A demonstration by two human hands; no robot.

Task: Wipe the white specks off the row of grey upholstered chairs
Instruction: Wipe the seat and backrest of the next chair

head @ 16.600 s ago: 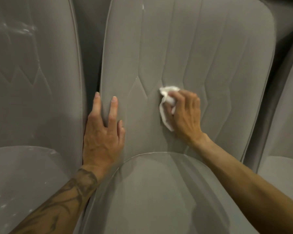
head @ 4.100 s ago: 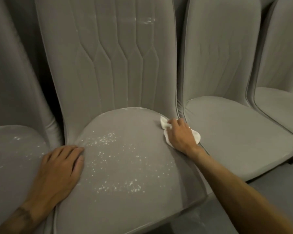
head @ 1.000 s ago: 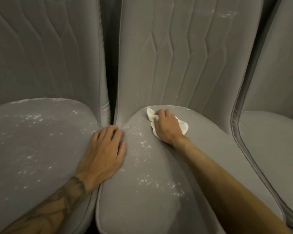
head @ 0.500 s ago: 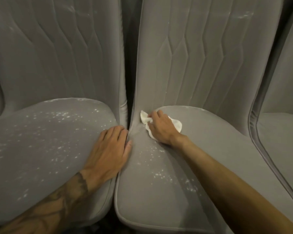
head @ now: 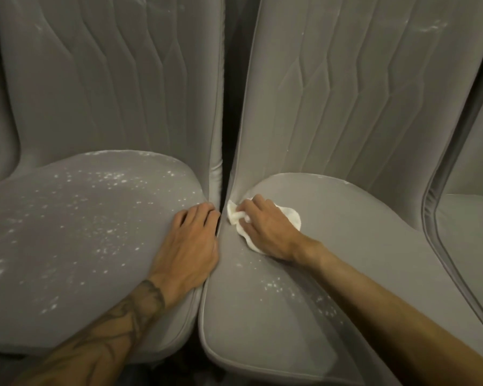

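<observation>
Here, the fingers (head: 250, 208) of the right hand (head: 271, 232) are bent and clamped on a white cloth (head: 292, 217). They press it down into the back left corner of the centre chair seat (head: 360, 260), just right of the middle of the frame. The cloth bunches up past the fingertips toward the dark gap (head: 226, 121) between the two chairs, and it spreads out from under the palm on the far side.

The fingers (head: 200, 215) of the left hand (head: 190, 249) lie loosely together and nearly straight, holding nothing (their tips reach that same gap). The palm rests on the right edge of the left chair seat (head: 67, 246). A tattooed forearm (head: 115, 327) runs from that hand down to the lower left.

Many white specks (head: 109, 179) are scattered across the left seat. A thinner scatter lies on the centre seat below the right wrist, toward the lower middle of the frame. A faint white smear (head: 432, 26) marks the centre chair's quilted backrest (head: 346, 93) at upper right. A third chair (head: 474, 232) shows at the right edge.
</observation>
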